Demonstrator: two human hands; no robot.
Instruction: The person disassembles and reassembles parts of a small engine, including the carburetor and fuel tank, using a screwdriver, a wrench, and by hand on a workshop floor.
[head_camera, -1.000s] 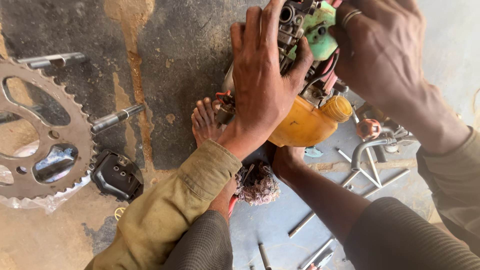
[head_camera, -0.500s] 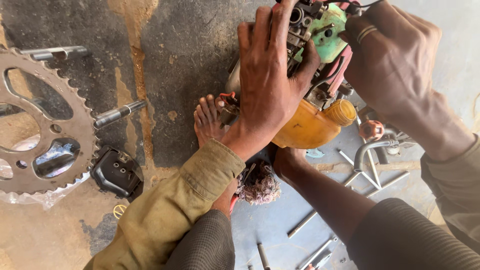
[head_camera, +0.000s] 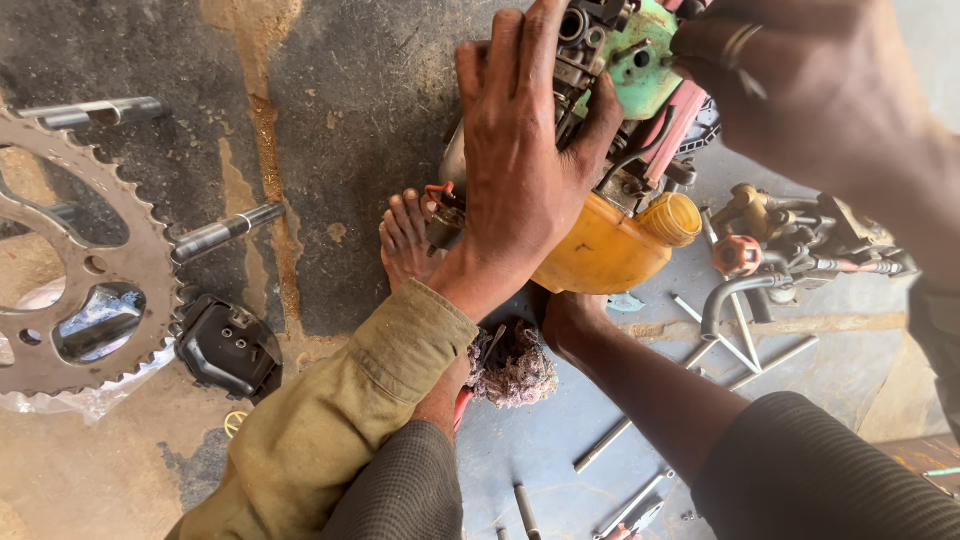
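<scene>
Concrete floor (head_camera: 360, 90); left hand (head_camera: 530, 150) flat on engine (head_camera: 620, 80); yellow tank (head_camera: 600, 250) capped.

Stained, oil-dark concrete floor (head_camera: 340, 110), large toothed sprocket (head_camera: 70, 250) at left, steel axle bolt (head_camera: 225, 232) beside it, black plastic cover (head_camera: 228, 345) just below, tuft of cotton waste (head_camera: 515, 368), loose metal rods (head_camera: 740, 345) on the grey patch at right.

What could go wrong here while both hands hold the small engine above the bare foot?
The left hand presses flat rather than gripping, so the engine might slip and drop onto the bare foot beneath. The right hand wears a ring that might snag on the engine's parts.
</scene>
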